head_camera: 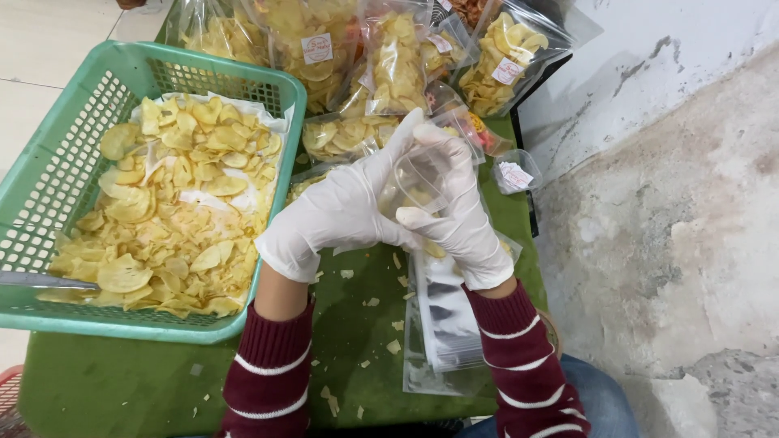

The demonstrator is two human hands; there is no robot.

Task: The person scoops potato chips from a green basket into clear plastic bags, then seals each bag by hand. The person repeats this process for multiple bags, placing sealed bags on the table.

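Both my hands wear white gloves and maroon striped sleeves. My left hand (337, 212) and my right hand (460, 212) together hold a small clear plastic bag (415, 174) above the green table (114, 381); a few yellow chips show inside the bag. My left fingers pinch its upper edge, my right hand wraps its right side. To the left stands a green plastic basket (49, 174) lined with white paper and heaped with yellow chips (174, 203).
Several filled, labelled chip bags (389, 61) are stacked at the back of the table. A pile of flat empty clear bags (446, 324) lies under my right wrist. Chip crumbs dot the cloth. A rough grey-white wall (665, 203) is at right. A metal handle (40, 281) rests in the basket.
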